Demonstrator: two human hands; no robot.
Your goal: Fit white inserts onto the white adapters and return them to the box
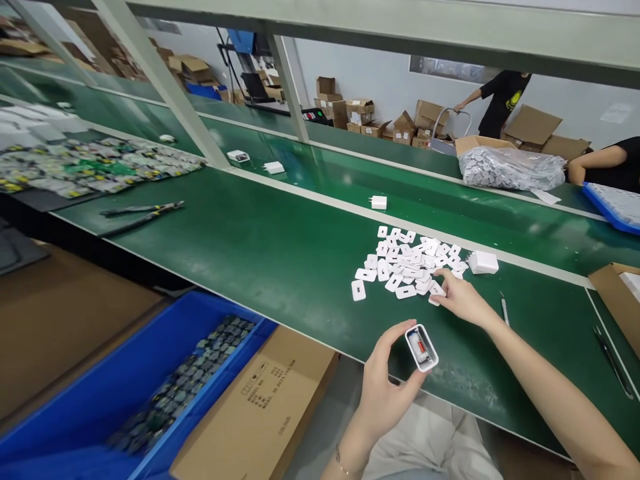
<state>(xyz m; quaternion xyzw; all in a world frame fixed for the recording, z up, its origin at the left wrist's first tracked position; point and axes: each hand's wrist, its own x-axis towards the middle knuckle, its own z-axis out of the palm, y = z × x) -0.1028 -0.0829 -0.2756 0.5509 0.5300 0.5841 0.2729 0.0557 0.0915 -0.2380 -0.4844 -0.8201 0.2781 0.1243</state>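
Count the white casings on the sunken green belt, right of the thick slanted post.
3: one casing near the post, another farther right, a third beyond the flat pieces.

We find the white casing (433, 355) partly covered by the left hand's grip (383, 393). The printing (270, 388) on the carton (250, 427) is too small to read, and the pile of parts (75, 167) blurs at far left. The overhead beam (440, 43) hides the head of a standing person (503, 107) (a cardboard box (476, 142) screens the legs); the right edge cuts off another person (610, 161).
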